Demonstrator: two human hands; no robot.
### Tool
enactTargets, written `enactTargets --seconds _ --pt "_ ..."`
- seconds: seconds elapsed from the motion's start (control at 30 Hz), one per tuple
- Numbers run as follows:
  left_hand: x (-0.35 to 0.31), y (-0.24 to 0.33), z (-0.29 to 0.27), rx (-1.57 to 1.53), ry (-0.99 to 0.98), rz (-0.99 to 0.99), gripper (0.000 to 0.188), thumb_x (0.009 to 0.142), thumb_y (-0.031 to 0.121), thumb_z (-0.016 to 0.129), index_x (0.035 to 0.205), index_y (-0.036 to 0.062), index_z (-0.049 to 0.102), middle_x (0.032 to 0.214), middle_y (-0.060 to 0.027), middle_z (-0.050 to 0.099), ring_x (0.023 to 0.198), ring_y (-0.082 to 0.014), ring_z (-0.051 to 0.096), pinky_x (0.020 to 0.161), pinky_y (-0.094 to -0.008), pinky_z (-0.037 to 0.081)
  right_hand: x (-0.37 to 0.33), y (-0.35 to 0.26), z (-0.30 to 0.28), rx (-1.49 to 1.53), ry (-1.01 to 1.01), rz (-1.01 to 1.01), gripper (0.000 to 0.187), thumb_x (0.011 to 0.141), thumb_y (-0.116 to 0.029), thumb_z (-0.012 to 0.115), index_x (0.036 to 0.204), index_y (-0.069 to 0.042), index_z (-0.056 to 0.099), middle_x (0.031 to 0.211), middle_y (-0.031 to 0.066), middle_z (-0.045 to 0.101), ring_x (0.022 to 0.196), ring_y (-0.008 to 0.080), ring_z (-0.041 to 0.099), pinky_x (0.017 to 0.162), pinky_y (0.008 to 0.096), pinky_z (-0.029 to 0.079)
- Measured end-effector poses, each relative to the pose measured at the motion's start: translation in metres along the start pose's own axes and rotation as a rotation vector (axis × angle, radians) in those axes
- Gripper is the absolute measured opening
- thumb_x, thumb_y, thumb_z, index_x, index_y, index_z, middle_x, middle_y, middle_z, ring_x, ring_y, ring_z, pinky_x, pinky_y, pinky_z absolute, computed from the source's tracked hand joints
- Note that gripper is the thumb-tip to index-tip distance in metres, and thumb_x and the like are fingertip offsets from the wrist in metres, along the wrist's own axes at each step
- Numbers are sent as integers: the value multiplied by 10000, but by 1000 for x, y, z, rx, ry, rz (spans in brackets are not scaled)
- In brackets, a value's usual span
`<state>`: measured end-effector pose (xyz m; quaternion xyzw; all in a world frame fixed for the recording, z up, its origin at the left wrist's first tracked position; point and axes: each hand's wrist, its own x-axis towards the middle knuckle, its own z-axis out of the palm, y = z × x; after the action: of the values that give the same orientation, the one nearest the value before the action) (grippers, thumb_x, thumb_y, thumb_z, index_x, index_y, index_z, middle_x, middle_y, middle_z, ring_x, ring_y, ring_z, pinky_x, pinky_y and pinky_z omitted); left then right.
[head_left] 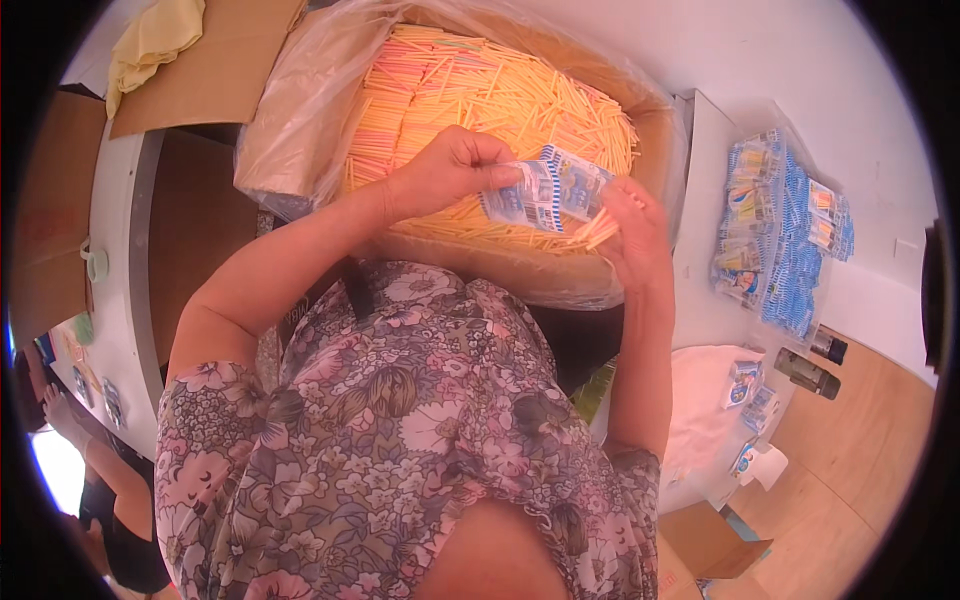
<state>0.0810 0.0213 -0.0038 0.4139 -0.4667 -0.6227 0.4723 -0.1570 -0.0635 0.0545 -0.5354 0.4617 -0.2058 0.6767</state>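
Note:
My left hand pinches a small clear plastic packet with blue print and a striped edge. A second, similar packet lies against it, on the side of my right hand. The right hand's fingers are closed round a few thin pale-yellow sticks and also touch the second packet. Whether either packet has anything inside cannot be made out. Both hands are above a large cardboard box, lined with clear plastic and filled with thin yellow and pink sticks.
At the right, a clear tray holds many blue-striped packets. Nearer lie a pink cloth with packets beside it, two dark cylinders and an open carton. A yellow cloth rests on cardboard at the left. Another person's arm shows lower left.

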Motion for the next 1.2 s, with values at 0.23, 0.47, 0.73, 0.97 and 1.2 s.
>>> enactTargets --seconds 0.23,0.47,0.73,0.97,1.2 --pt "-1 6 14 -103 -331 39 86 841 97 659 839 11 652 778 -7 603 747 -82 540 695 -237 443 11 -1 48 -350 -67 -313 220 859 -217 602 782 -17 557 635 26 554 557 90 495 506 249 401" --pt "-2 6 14 187 -178 132 112 832 95 669 817 -16 659 735 -7 626 733 -62 554 682 -237 455 10 1 67 -512 148 -447 227 818 -223 647 776 -21 553 644 113 563 577 154 524 550 306 439" --pt "5 -5 6 145 2 293 32 820 22 650 821 -9 658 935 -66 641 829 -103 576 710 -250 464 15 1 25 -334 294 -527 189 857 -170 628 742 -42 549 619 38 538 503 96 446 461 266 356" --pt "4 4 1 -92 82 37 75 787 -21 658 843 21 686 1002 -71 651 881 -123 585 778 -253 467 -9 -23 27 188 2 -127 159 859 -138 627 732 -71 559 630 -32 523 451 1 379 353 175 219" --pt "9 3 5 -22 42 135 107 785 -12 663 871 33 708 1039 -92 653 941 -133 580 832 -263 456 -2 -25 34 27 31 -167 136 853 -148 639 764 -71 572 635 -36 525 465 -2 409 361 161 247"
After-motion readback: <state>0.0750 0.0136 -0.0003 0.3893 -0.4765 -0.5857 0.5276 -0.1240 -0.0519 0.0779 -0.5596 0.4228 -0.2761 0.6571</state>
